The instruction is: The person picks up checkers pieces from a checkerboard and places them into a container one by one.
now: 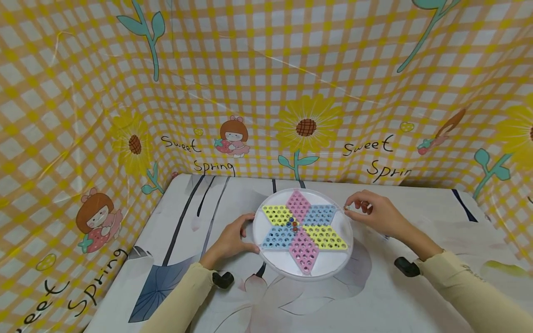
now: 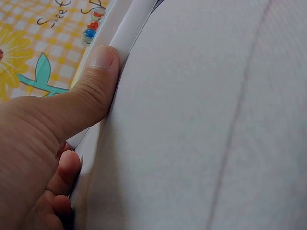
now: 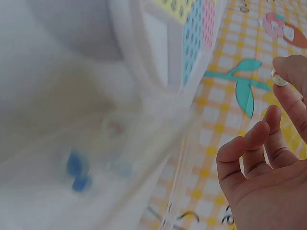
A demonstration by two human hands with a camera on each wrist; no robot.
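A round white Chinese checkers board [image 1: 333, 259] with a pink, yellow and blue star lies on the table. Several marbles [image 1: 294, 226], red and blue, cluster near the star's middle. At the board's left side, my left hand [image 1: 231, 238] holds the rim, the thumb nearer me and the fingers farther back. The left wrist view shows that thumb [image 2: 98, 79] lying along the white rim. Just off the board's upper right edge, my right hand [image 1: 372, 212] pinches a small clear-and-whitish marble [image 3: 279, 80] between thumb and index finger. Its other fingers are loosely bent.
Blurred blue marbles [image 3: 76, 170] lie on the pale surface in the right wrist view. A flower-printed white cloth covers the table [image 1: 266, 305]. Yellow checked cloth [image 1: 258, 88] hangs behind and along the sides.
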